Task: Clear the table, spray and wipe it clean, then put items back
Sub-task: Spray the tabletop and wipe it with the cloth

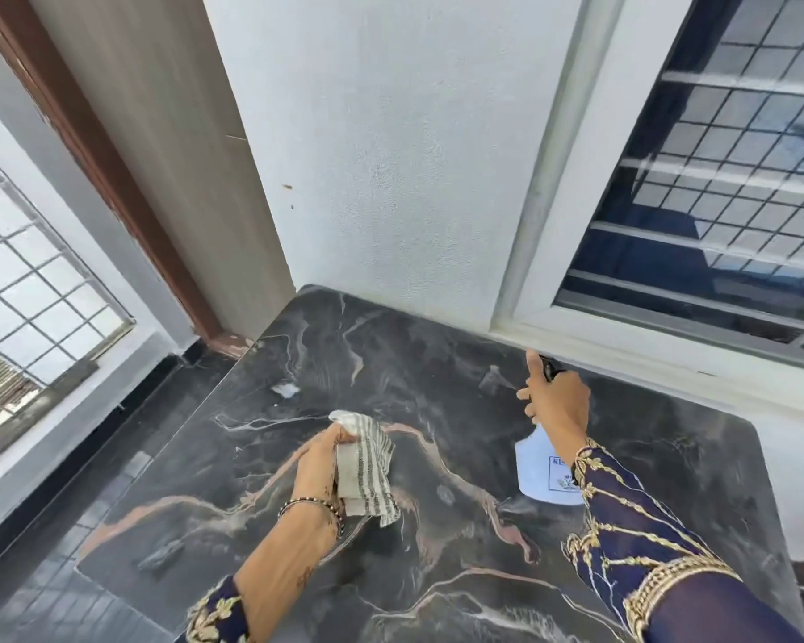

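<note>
Dark marble desk [437, 573] is bare of items, spray step in hand. Right hand [555, 401] wraps the neck of the spray bottle [541, 471], held over the desk's right-centre, nozzle aimed far-left. Left hand [319, 466] clutches the striped cloth [367, 466] bunched, near centre. Risk: mist landing on wall [391, 155] or window frame [576, 336] if aimed high; cloth's loose corner may drag and only smear the wet patches.
</note>
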